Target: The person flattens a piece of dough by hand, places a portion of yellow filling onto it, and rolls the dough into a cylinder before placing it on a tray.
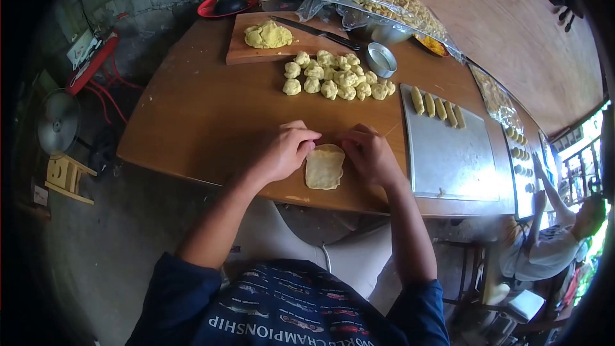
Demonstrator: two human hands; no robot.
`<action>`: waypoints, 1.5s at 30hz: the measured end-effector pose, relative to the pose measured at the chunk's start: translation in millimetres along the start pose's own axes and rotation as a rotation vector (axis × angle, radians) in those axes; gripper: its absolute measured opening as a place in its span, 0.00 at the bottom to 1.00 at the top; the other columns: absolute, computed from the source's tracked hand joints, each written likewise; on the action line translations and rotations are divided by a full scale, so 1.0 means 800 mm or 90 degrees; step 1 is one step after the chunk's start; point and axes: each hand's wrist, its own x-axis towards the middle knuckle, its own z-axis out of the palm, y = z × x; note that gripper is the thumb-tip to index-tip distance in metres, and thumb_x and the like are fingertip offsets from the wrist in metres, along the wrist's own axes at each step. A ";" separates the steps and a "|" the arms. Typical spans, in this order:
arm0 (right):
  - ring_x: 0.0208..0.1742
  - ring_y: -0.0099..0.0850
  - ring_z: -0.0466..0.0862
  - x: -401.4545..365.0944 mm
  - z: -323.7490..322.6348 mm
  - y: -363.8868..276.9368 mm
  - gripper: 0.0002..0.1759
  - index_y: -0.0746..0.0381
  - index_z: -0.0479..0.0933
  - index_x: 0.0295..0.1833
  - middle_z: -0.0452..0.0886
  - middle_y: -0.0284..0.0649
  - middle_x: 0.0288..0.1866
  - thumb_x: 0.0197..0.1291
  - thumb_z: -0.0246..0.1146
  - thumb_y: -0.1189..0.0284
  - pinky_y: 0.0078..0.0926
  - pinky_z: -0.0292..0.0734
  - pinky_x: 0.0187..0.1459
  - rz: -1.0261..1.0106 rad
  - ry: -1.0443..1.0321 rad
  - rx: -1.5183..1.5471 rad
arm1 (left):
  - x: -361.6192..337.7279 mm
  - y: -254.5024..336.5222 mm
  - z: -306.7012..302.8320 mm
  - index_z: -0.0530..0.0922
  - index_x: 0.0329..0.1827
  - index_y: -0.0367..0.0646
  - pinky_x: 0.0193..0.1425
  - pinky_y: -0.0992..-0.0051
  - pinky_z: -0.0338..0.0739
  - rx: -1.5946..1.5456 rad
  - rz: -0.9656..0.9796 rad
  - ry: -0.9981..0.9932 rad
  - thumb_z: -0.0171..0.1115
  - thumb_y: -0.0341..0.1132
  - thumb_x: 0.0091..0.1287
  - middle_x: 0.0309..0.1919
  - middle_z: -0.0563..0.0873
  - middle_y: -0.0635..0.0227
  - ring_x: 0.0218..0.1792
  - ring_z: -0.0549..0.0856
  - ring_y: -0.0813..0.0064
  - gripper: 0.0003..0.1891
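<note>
The flat, pale piece of dough (325,166) lies on the bench (192,115) close to the near edge, a rough square with rounded corners and nothing set on top of it. The left hand (291,150) is at its far left corner, thumb and forefinger drawn together, and the right hand (368,154) is curled just beside its far right corner; the fingers hide the contact, so I can't tell whether either one is truly pinching the dough. The hands are apart from each other, one on each side of the sheet. As for how far things have come, this piece is flattened but open, neither folded nor rolled. Five slim rolls (429,105) are already shaped and lie side by side on the metal tray (448,160) to the right, along the part of it toward the bench's far edge. Beyond the hands, a good-sized cluster of yellow lumps (330,77) is portioned out but unwrapped, so most of that batch looks still to be dealt with. A larger yellow mound (268,35) sits undivided on the wooden board (250,54) near the far left corner, with a knife (315,32) beside it. Farther right, smaller pieces (520,154) rest on another tray near a co-worker (551,250).
</note>
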 end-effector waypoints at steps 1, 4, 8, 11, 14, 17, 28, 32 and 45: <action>0.51 0.50 0.91 0.005 0.002 0.005 0.09 0.62 0.93 0.55 0.90 0.47 0.48 0.72 0.73 0.77 0.45 0.87 0.56 -0.085 -0.015 -0.062 | 0.003 0.002 -0.002 0.94 0.58 0.39 0.63 0.58 0.88 0.001 0.000 0.001 0.72 0.30 0.79 0.52 0.93 0.56 0.55 0.93 0.52 0.10; 0.50 0.49 0.93 0.011 -0.003 -0.003 0.11 0.63 0.92 0.56 0.90 0.48 0.49 0.74 0.69 0.78 0.44 0.88 0.54 -0.148 -0.074 -0.127 | 0.015 0.017 -0.013 0.93 0.63 0.41 0.71 0.58 0.85 0.100 -0.021 -0.121 0.67 0.30 0.79 0.57 0.90 0.56 0.63 0.91 0.53 0.15; 0.52 0.44 0.95 0.027 -0.009 -0.001 0.10 0.63 0.91 0.57 0.92 0.48 0.49 0.74 0.69 0.77 0.41 0.89 0.55 -0.086 -0.183 -0.096 | 0.031 0.024 -0.020 0.93 0.60 0.42 0.73 0.57 0.84 0.099 -0.067 -0.206 0.66 0.33 0.79 0.59 0.89 0.57 0.66 0.89 0.53 0.13; 0.52 0.42 0.96 0.038 -0.019 -0.008 0.09 0.63 0.91 0.58 0.95 0.46 0.50 0.78 0.70 0.74 0.40 0.90 0.55 0.002 -0.259 -0.063 | 0.042 0.019 -0.019 0.92 0.56 0.43 0.72 0.57 0.84 0.109 -0.063 -0.219 0.70 0.37 0.80 0.59 0.91 0.57 0.66 0.90 0.53 0.11; 0.52 0.44 0.97 0.041 -0.020 -0.001 0.10 0.61 0.92 0.57 0.96 0.48 0.49 0.78 0.71 0.70 0.43 0.90 0.54 0.040 -0.264 0.017 | 0.053 0.019 -0.022 0.90 0.55 0.42 0.70 0.56 0.86 0.085 -0.077 -0.252 0.74 0.40 0.79 0.57 0.94 0.57 0.64 0.92 0.53 0.11; 0.51 0.36 0.96 0.049 -0.030 -0.017 0.08 0.61 0.91 0.58 0.97 0.42 0.51 0.80 0.73 0.71 0.39 0.90 0.55 0.050 -0.344 -0.042 | 0.056 0.014 -0.020 0.90 0.55 0.41 0.68 0.56 0.87 0.014 -0.110 -0.266 0.78 0.39 0.77 0.55 0.96 0.56 0.61 0.94 0.54 0.12; 0.47 0.31 0.93 0.035 -0.022 -0.011 0.10 0.61 0.91 0.59 0.96 0.39 0.47 0.78 0.77 0.71 0.35 0.89 0.52 0.038 -0.291 0.032 | 0.042 0.007 -0.015 0.91 0.50 0.38 0.66 0.55 0.86 0.021 0.003 -0.208 0.81 0.36 0.73 0.50 0.95 0.55 0.57 0.93 0.52 0.12; 0.46 0.36 0.96 0.027 -0.024 -0.034 0.13 0.65 0.92 0.59 0.96 0.46 0.45 0.77 0.77 0.69 0.38 0.90 0.51 0.034 -0.262 0.015 | 0.033 0.007 -0.012 0.91 0.50 0.39 0.65 0.54 0.86 -0.006 -0.009 -0.192 0.81 0.35 0.73 0.50 0.94 0.55 0.57 0.93 0.50 0.11; 0.45 0.38 0.94 0.000 -0.006 -0.020 0.07 0.63 0.90 0.53 0.90 0.43 0.44 0.72 0.76 0.76 0.37 0.90 0.50 -0.062 -0.140 -0.036 | 0.023 -0.004 -0.009 0.90 0.47 0.37 0.56 0.54 0.86 -0.021 0.111 -0.123 0.78 0.29 0.72 0.43 0.91 0.55 0.48 0.92 0.49 0.06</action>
